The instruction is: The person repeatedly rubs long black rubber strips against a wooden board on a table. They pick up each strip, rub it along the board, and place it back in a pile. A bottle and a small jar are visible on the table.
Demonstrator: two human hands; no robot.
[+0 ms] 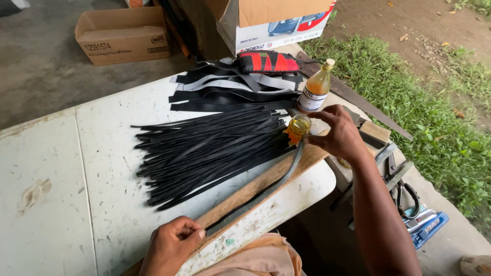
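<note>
Nearest you, your left hand [171, 245] is curled shut, fingers pressing one end of a long dark rubber strip [266, 191] onto a wooden board [266, 179] at the white table's [76, 194] edge. The strip runs flat along the board, then curves up to your right hand [340, 135] — fingers closed around a small glass jar [298, 128] of amber liquid, held just over the board's far end. Beside it lies a pile of thin black strips [204, 148]; beyond, an amber bottle [314, 87] and wider straps [230, 89].
</note>
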